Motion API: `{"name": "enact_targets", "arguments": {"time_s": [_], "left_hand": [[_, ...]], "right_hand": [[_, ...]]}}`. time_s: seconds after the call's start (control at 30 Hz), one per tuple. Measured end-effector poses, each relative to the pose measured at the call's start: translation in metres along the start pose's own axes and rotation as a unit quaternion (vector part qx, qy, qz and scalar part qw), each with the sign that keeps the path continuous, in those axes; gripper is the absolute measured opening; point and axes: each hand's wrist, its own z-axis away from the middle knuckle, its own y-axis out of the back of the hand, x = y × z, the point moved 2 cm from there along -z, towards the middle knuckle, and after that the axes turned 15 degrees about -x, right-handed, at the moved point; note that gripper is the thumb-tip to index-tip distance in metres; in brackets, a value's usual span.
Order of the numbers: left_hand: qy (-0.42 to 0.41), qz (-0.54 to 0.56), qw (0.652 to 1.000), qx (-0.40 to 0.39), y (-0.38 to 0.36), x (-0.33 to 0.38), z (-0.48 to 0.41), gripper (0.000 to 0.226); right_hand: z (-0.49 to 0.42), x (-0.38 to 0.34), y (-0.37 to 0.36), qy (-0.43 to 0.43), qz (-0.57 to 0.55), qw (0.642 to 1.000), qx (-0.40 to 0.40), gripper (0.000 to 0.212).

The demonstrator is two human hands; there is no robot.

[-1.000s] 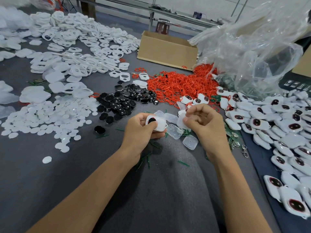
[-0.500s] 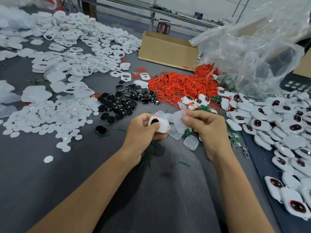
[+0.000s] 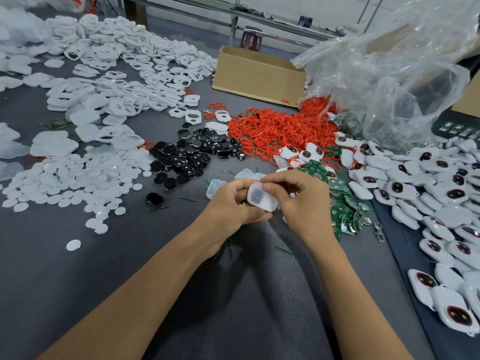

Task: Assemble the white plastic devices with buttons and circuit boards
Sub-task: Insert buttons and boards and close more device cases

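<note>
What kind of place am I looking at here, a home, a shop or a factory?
Most likely a small factory assembly bench. Sorted heaps of parts cover the grey table: white shells, black buttons, red rings. Finished devices are piled at the right, beside a cardboard box.

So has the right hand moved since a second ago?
Yes. The right hand has moved left, away from the green circuit boards, and now meets the left hand over the white device.

No text, brand or number can be read anywhere; small pale icons are seen printed on a dark panel (image 3: pixel 459 129) at the desk's right edge, but they are too small and blurred to be made out.
</note>
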Motion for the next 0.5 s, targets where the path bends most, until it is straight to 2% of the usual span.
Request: {"name": "enact_targets", "arguments": {"time_s": [0.33, 0.5], "left_hand": [[-0.01, 0.032, 0.999, -0.004, 0.0005, 0.0002, -0.0003, 0.046], [-0.015, 0.059, 0.998, 0.001, 0.0022, -0.0008, -0.0022, 0.041]], "right_hand": [[-0.001, 0.0033, -0.0062, 0.054, 0.115, 0.992, 0.012, 0.011], [-0.002, 0.0028, -0.0072, 0.052, 0.117, 0.992, 0.013, 0.013]]}}
